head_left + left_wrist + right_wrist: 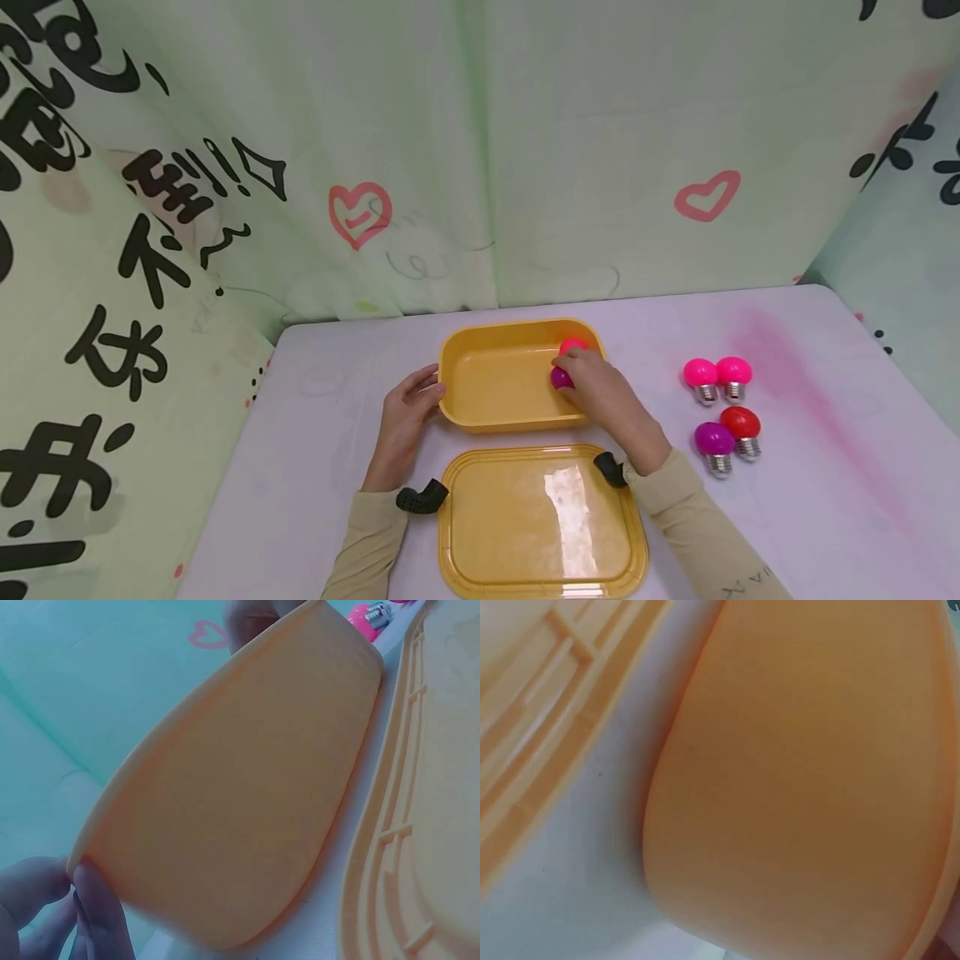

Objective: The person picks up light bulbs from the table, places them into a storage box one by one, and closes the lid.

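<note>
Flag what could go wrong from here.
The purple bulb in the right hand could knock the pink bulb beside it in the yellow container.
The left hand pinches the container; a tug might shift it.
The red bulb lies loose on the table; a bump might roll it.

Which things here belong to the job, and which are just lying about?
In the job:
yellow container, pinched by the left hand
purple bulb, in the right hand
pink bulb beside it
four bulbs at right, probably

Apparently just lying or hanging about:
yellow lid, in neither hand, perhaps for later
backdrop cloth
</note>
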Demonstrator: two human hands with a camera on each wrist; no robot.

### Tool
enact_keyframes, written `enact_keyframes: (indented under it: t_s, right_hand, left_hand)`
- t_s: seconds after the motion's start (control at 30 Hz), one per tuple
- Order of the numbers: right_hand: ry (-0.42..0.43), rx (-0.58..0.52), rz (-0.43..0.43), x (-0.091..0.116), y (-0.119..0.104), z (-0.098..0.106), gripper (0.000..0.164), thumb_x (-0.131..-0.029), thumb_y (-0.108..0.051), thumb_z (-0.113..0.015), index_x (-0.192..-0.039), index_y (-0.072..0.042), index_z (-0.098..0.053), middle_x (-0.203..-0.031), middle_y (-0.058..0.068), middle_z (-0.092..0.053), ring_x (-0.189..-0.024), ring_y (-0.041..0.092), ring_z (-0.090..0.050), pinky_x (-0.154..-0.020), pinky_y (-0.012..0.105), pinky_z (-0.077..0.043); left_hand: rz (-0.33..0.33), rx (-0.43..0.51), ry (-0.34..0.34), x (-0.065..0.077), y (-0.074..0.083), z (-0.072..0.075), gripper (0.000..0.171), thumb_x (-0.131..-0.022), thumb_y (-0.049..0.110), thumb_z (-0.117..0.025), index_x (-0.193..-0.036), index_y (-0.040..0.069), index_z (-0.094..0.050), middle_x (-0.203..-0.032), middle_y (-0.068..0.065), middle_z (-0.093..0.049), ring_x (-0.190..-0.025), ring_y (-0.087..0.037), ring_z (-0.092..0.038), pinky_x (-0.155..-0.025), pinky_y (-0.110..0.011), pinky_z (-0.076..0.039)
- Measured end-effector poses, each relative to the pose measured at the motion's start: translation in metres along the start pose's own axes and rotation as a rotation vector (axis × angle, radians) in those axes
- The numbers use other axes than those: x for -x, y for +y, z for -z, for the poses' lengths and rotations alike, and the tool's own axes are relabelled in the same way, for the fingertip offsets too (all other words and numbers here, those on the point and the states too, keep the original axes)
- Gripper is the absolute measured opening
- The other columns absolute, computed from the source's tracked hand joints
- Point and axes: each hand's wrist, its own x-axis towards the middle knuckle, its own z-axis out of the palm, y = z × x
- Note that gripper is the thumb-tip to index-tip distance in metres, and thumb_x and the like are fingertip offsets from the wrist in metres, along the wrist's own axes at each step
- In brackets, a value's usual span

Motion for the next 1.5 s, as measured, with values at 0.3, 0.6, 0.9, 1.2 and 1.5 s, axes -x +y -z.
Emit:
enact_keyframes:
  t_s: [0.3,0.6,0.9,1.2,1.5]
  right_hand:
    - [0.007,0.014,-0.003,-0.001,-0.003,-0.002,0.044,-0.081,-0.008,-0.081,-0.12,0.006,-0.065,-0.116,0.023,-0.064,-0.106,0.036,-0.06,-0.091,0.049,-0.055]
    - [0.074,0.003,0.031,0.014,0.001,0.012,0.042,-0.081,-0.006,-0.081,-0.118,0.007,-0.065,-0.114,0.022,-0.063,-0.104,0.036,-0.058,-0.087,0.047,-0.056]
    - [0.108,-0.031,0.079,0.027,-0.003,0.026,0.036,-0.082,-0.007,-0.08,-0.113,0.005,-0.067,-0.114,0.021,-0.061,-0.105,0.037,-0.057,-0.088,0.047,-0.056]
    - [0.077,-0.072,0.003,0.046,0.001,0.035,0.044,-0.085,-0.017,-0.078,-0.121,0.005,-0.064,-0.121,0.02,-0.06,-0.113,0.036,-0.054,-0.094,0.05,-0.053]
    - [0.071,-0.094,-0.052,0.063,0.007,0.043,0.051,-0.086,-0.018,-0.077,-0.13,0.0,-0.06,-0.124,0.02,-0.059,-0.118,0.037,-0.053,-0.094,0.053,-0.052]
  left_hand:
    - [-0.013,-0.007,0.002,0.001,0.001,0.001,0.041,-0.093,0.012,-0.069,-0.133,0.009,-0.061,-0.129,-0.014,-0.059,-0.108,-0.023,-0.063,-0.079,-0.024,-0.057]
    - [-0.005,-0.004,-0.02,-0.003,0.003,-0.006,0.042,-0.092,0.014,-0.07,-0.133,0.009,-0.061,-0.13,-0.013,-0.059,-0.106,-0.021,-0.063,-0.081,-0.025,-0.057]
    - [0.001,-0.018,-0.001,-0.004,0.001,-0.004,0.042,-0.093,0.014,-0.07,-0.133,0.008,-0.061,-0.129,-0.015,-0.058,-0.108,-0.023,-0.062,-0.08,-0.023,-0.056]
    - [0.013,-0.024,0.013,-0.002,0.001,-0.001,0.04,-0.093,0.014,-0.07,-0.132,0.009,-0.062,-0.129,-0.015,-0.059,-0.107,-0.023,-0.062,-0.08,-0.023,-0.057]
    - [0.01,-0.013,0.007,-0.002,0.0,0.0,0.041,-0.093,0.012,-0.069,-0.133,0.008,-0.061,-0.129,-0.016,-0.058,-0.105,-0.021,-0.062,-0.079,-0.023,-0.057]
